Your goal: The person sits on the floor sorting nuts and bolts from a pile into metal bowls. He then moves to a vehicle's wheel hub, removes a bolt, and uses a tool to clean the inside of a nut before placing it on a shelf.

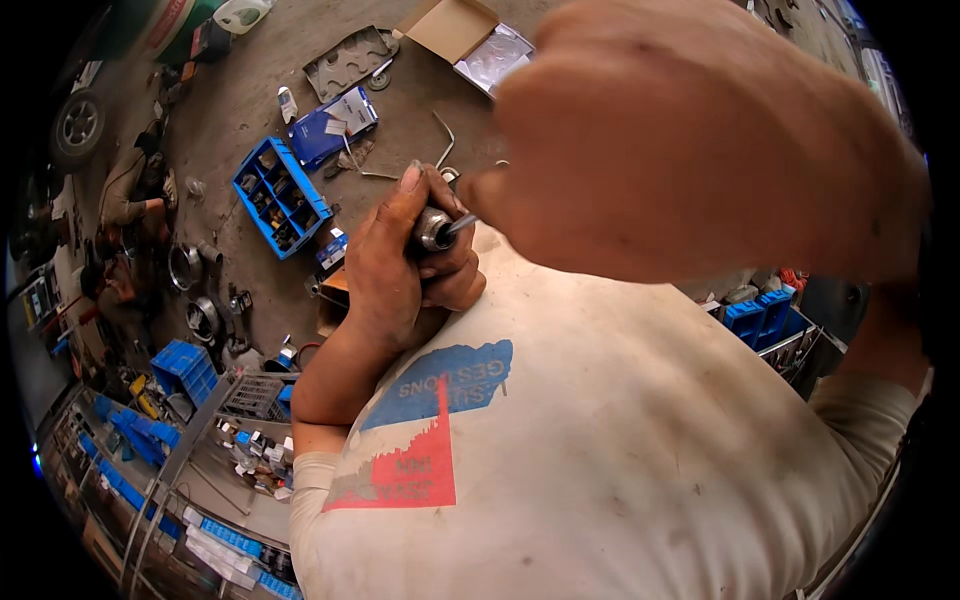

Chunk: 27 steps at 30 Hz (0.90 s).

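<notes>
My left hand (375,270) is wrapped around a short hollow metal cylinder (434,231), its open end turned toward my right hand. A thin metal rod (463,223) reaches to the cylinder's opening; how deep it goes in, I cannot tell. Close to the camera, my right hand (690,160) is curled shut and large in view, with its thumb side by the rod. The rod's other end is hidden behind that hand, and it appears to be in its grip. Both hands are held up in front of my light, stained shirt (600,430).
On the ground ahead lie a blue compartment tray (306,182) of small parts, a blue flat box (318,143), an open cardboard box (450,32) and a bent rod (446,140). Another person (122,195) crouches at the left, near a wheel (78,128). A blue crate (184,370) stands lower left.
</notes>
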Each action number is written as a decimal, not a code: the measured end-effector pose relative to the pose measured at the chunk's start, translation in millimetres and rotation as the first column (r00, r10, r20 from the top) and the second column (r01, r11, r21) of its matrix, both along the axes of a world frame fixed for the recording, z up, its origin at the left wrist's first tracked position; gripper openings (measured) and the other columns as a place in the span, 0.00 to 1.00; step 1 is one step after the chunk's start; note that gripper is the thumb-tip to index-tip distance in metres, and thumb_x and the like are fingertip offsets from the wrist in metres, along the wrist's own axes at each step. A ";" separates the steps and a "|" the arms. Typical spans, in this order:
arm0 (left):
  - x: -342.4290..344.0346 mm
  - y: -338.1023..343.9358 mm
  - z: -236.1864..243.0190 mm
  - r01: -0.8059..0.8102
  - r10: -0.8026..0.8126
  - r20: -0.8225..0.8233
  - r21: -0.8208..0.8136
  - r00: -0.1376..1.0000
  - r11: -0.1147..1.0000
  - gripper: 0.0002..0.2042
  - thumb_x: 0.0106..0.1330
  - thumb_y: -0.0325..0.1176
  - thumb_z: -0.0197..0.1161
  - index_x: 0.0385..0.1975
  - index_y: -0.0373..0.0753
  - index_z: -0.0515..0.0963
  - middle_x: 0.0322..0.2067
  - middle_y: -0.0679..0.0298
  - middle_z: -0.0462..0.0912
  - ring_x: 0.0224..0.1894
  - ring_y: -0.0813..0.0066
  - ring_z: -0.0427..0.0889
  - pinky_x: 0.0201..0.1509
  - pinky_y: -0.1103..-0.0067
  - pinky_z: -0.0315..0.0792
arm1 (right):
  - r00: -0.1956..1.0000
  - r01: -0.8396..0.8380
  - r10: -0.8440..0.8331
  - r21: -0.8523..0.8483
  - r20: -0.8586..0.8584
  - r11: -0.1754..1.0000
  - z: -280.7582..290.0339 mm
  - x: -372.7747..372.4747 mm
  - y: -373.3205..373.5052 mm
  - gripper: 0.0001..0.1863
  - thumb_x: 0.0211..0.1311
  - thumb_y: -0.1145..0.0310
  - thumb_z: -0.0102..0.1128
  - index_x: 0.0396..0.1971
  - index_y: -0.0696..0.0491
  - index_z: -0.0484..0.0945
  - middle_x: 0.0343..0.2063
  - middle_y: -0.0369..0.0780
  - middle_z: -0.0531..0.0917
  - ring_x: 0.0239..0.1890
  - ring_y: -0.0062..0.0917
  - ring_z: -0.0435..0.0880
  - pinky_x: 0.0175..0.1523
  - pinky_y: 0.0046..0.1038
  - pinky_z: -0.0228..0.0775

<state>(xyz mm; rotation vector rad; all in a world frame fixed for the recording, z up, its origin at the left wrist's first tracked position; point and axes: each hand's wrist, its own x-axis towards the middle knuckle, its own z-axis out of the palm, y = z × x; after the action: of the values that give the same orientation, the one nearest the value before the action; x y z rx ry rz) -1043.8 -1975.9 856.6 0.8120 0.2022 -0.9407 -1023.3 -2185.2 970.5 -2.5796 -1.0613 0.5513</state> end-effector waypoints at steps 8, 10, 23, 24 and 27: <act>-8.5 -3.1 10.1 -0.139 0.130 0.110 0.080 0.985 0.987 0.18 0.72 0.49 0.39 0.31 0.40 0.64 0.11 0.67 0.57 0.09 0.82 0.47 0.13 0.81 0.45 | 0.998 -0.022 0.028 -0.118 0.055 0.993 6.7 -5.5 14.8 0.10 0.52 0.68 0.57 0.34 0.54 0.81 0.11 0.41 0.73 0.15 0.32 0.75 0.20 0.34 0.65; -10.2 -4.9 11.6 -0.175 0.163 0.130 0.082 0.978 0.981 0.18 0.72 0.49 0.39 0.31 0.40 0.64 0.12 0.66 0.57 0.09 0.82 0.47 0.13 0.81 0.45 | 0.998 -0.015 0.026 -0.167 0.065 0.986 10.3 -8.3 17.3 0.10 0.52 0.68 0.58 0.34 0.53 0.82 0.11 0.41 0.73 0.15 0.32 0.75 0.20 0.34 0.65; -17.5 4.6 -8.7 -0.293 0.283 0.265 -0.002 0.922 0.956 0.17 0.71 0.49 0.39 0.30 0.40 0.61 0.11 0.64 0.60 0.08 0.83 0.48 0.11 0.81 0.44 | 0.999 0.032 -0.036 -0.100 -0.039 0.994 19.8 -9.4 14.6 0.11 0.50 0.68 0.60 0.35 0.52 0.82 0.09 0.41 0.71 0.14 0.34 0.74 0.19 0.35 0.64; -18.5 6.5 -12.5 -0.290 0.290 0.289 -0.042 0.912 0.956 0.17 0.71 0.49 0.39 0.30 0.40 0.61 0.10 0.64 0.59 0.08 0.83 0.48 0.11 0.81 0.43 | 0.995 0.051 -0.051 -0.002 -0.084 0.999 15.8 -8.2 11.7 0.11 0.51 0.67 0.60 0.35 0.53 0.82 0.09 0.41 0.71 0.14 0.35 0.74 0.18 0.35 0.64; -18.0 4.1 -0.5 -0.288 0.303 0.334 -0.095 0.893 0.953 0.17 0.71 0.51 0.39 0.32 0.42 0.59 0.09 0.64 0.58 0.08 0.82 0.48 0.11 0.80 0.42 | 0.999 0.014 -0.016 -0.030 -0.043 0.999 11.6 -9.1 15.0 0.12 0.52 0.66 0.62 0.37 0.52 0.81 0.10 0.42 0.72 0.14 0.36 0.74 0.19 0.35 0.63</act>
<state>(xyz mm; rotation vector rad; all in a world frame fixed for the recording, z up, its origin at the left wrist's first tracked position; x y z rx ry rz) -1061.8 -1971.8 856.1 0.8640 -0.0027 -0.5020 -1032.4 -2170.2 982.0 -2.5863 -1.0262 0.6211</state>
